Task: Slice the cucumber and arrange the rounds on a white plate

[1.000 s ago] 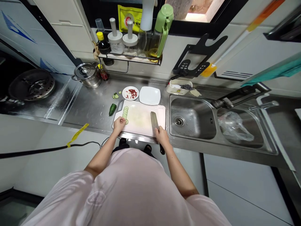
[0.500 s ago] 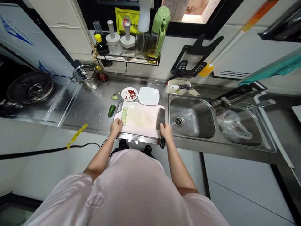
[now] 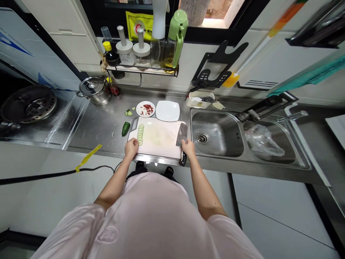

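My left hand rests at the front left corner of the white cutting board, fingers pinched together beside the nearest of the cucumber slices. Whether a slice is between the fingertips is hidden. The slices overlap in a row running away from me. At the board's right end, my right hand grips a cleaver, its broad blade over the board and its dark handle end pointing toward me. A piece of cucumber lies on the counter left of the board, with small cucumber scraps behind it.
Behind the board stand a plate with chopped red pieces and a white square plate. A double sink is on the right, with a plastic bag in its far basin. A steel pot and wok stand left.
The cleaver's blade has tilted, showing a wider, lighter face. My left hand stays by the nearest slice. The whole view has shifted slightly.
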Motion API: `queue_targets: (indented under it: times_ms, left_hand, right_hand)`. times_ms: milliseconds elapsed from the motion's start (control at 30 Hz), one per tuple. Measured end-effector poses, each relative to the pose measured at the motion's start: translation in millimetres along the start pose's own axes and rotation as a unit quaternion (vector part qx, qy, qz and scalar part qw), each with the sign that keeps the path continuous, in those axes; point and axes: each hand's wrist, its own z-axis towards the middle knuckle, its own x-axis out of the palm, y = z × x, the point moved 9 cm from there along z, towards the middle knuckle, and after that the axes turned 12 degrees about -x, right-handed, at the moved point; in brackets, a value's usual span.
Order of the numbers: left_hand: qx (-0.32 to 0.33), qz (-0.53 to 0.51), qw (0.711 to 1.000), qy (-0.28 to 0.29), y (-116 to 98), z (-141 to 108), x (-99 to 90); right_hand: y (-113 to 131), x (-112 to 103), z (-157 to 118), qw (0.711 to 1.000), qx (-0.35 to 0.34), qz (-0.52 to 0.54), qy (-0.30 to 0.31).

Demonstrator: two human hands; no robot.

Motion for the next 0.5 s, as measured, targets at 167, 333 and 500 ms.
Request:
queue_targets:
  times_ms: [167,333,500]
  left_hand:
    - [0.001,0.0,1.0,-0.001,0,0,-0.3]
    - [0.002,-0.015,1.0,-0.006,1,1,-0.2]
    - [0.002,-0.053,0.998,-0.019,4,1,-1.8]
  right_hand:
    - [1,-6,-5,0.997,0.013,-0.071,0.021]
    - [6,-13,-9,0.993,0.025,-0.11,0.034]
    - [9,-18,-9,0.989,0.027,-0.137,0.044]
